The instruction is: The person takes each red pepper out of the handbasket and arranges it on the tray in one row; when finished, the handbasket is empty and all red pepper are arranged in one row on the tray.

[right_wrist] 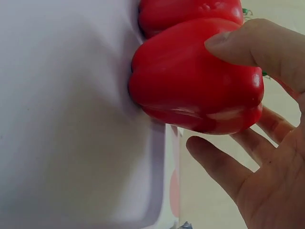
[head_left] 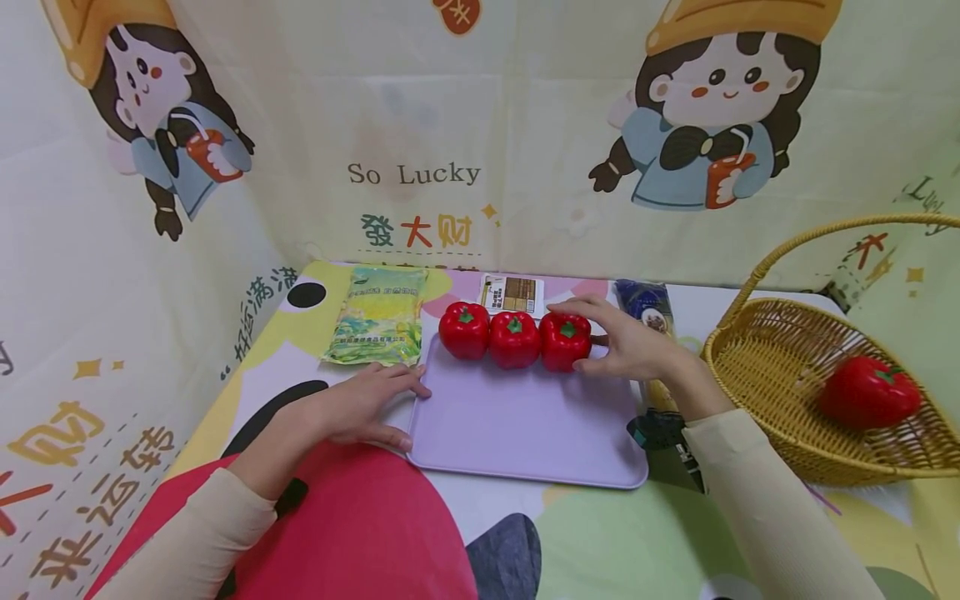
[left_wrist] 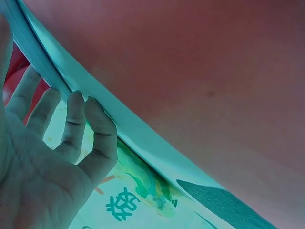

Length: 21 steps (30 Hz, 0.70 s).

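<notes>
Three red bell peppers stand side by side along the far edge of a pale purple tray (head_left: 525, 433): a left one (head_left: 464, 332), a middle one (head_left: 514, 340) and a right one (head_left: 566, 343). My right hand (head_left: 626, 342) grips the right pepper, thumb on its near side and fingers round the back. In the right wrist view the thumb lies on this bell pepper (right_wrist: 190, 81), and some fingertips are hidden behind it. At the tray's left rim my left hand (head_left: 367, 406) rests with loosely bent fingers. Its fingertips (left_wrist: 75, 98) touch the rim from outside.
On the right stands a wicker basket (head_left: 757, 350) with a tall handle and another red bell pepper (head_left: 870, 393) inside. A green-yellow packet (head_left: 378, 317) lies left of the peppers. Behind them is a small labelled packet (head_left: 512, 294). A dark blue packet (head_left: 645, 304) lies beyond my right hand.
</notes>
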Tool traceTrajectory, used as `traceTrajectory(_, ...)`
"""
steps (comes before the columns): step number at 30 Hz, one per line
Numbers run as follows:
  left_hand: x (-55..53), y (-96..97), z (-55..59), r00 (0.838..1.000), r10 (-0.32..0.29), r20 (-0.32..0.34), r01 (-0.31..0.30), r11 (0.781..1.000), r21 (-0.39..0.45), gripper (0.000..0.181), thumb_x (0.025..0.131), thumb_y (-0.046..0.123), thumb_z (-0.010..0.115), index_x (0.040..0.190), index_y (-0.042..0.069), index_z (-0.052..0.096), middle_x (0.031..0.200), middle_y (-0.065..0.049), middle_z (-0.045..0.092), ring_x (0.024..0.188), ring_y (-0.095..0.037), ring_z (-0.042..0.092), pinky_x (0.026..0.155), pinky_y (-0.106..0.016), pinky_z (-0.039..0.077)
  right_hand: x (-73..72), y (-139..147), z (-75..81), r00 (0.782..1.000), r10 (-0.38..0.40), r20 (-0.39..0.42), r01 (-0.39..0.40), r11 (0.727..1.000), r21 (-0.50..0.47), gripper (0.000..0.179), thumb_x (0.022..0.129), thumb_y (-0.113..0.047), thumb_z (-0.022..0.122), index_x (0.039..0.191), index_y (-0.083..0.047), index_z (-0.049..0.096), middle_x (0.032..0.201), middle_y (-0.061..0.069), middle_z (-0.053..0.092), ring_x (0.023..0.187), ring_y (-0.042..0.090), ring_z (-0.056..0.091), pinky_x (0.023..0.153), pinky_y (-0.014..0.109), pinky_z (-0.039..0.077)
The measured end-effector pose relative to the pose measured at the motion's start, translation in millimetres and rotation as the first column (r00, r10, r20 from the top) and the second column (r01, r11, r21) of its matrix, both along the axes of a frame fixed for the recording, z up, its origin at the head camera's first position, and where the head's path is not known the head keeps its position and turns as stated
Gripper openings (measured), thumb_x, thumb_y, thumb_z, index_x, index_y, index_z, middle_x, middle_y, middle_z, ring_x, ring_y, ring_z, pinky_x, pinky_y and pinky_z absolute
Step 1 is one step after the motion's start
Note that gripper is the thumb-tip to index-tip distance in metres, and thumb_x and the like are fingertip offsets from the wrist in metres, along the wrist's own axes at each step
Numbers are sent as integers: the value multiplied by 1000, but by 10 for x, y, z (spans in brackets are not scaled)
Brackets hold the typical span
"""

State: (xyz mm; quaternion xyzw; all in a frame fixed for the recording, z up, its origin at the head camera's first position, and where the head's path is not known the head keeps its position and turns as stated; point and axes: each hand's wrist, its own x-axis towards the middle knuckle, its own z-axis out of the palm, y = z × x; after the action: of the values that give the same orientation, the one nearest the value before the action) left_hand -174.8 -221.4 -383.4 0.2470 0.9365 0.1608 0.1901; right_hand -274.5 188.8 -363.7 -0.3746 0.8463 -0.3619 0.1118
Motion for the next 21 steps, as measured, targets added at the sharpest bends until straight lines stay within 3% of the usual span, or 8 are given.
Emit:
traceTrajectory(7,-18,21,2,999,30,25,-29,999,-15,74,77,56,85,142,34,57,166,-4,33,150,-35,31,114,-56,42,23,67,8,1000,-12,-20,12,1000,2,83,80,-2,83,153,-14,46,158,14,32,145,40,35,102,65,47)
traceTrajectory(21,-11,7,9,1000,15,18,-15,1000,-11,74,78,56,84,142,32,57,166,-6,34,150,-37,31,115,-57,40,84,235,101,994,-61,-86,66,996,58,83,82,-9,85,154,-17,44,159,12,34,145,37,36,102,67,46)
